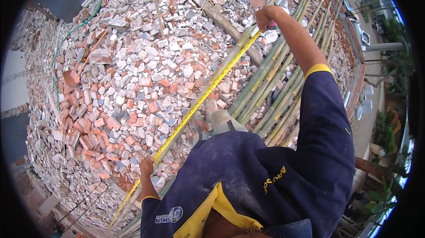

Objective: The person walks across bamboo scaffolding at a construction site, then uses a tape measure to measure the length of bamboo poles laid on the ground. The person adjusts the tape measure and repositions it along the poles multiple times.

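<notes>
The left hand [147, 166] and right hand [267, 16] each have fingers curled closed around the stretched yellow measuring tape [203, 99].

Yellow tape measure [195, 109]: running alongside a bamboo pole [234, 48]
Left hand [147, 166]: gripping the tape's lower stretch
Right hand [264, 18]: holding the tape's upper end
Bamboo bundle [256, 76]: lying right of the tape
Rubble [177, 61]: spreading around the tape

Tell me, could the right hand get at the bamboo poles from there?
Probably yes: the bamboo poles lie close to the right hand, with nothing visible blocking them, though it is holding the yellow tape measure.
</notes>
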The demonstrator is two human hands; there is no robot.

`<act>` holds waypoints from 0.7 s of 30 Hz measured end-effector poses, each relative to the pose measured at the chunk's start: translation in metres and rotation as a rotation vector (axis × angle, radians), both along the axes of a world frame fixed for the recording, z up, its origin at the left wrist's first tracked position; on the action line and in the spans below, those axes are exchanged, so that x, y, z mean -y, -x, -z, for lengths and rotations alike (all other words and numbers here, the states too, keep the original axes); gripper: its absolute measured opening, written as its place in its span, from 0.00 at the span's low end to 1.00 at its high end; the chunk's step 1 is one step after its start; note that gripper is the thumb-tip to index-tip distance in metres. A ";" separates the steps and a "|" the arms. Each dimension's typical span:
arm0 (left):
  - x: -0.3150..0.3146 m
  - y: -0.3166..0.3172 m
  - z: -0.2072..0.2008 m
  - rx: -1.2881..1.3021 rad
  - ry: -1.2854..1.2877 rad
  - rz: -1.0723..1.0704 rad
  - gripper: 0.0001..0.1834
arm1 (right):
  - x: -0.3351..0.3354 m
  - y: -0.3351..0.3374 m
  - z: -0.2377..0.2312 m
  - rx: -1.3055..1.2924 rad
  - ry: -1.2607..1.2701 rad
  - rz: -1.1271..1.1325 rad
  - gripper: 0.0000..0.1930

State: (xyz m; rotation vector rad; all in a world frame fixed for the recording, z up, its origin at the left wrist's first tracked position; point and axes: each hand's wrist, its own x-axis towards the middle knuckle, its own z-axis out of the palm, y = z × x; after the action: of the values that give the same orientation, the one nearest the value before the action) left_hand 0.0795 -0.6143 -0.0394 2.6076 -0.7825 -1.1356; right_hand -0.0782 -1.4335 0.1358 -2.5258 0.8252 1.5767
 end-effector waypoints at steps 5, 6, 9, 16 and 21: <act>0.002 0.000 -0.004 -0.027 -0.001 -0.001 0.07 | -0.020 -0.004 -0.023 0.009 0.017 0.063 0.13; 0.002 0.000 -0.004 -0.034 -0.013 0.002 0.07 | -0.024 -0.003 -0.030 0.025 0.016 0.093 0.13; 0.002 0.001 -0.004 -0.031 0.008 0.030 0.07 | -0.032 -0.005 -0.039 0.045 -0.005 0.084 0.13; 0.000 0.003 -0.002 -0.038 -0.024 0.028 0.08 | -0.024 0.001 -0.025 -0.008 0.067 0.025 0.14; 0.000 0.002 -0.001 -0.081 0.025 0.039 0.09 | -0.027 0.004 -0.032 -0.016 0.018 0.067 0.14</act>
State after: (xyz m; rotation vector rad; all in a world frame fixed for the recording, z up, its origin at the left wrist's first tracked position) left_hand 0.0772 -0.6141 -0.0384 2.5197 -0.8287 -1.2252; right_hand -0.0820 -1.4063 0.1677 -2.4728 0.9195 1.5787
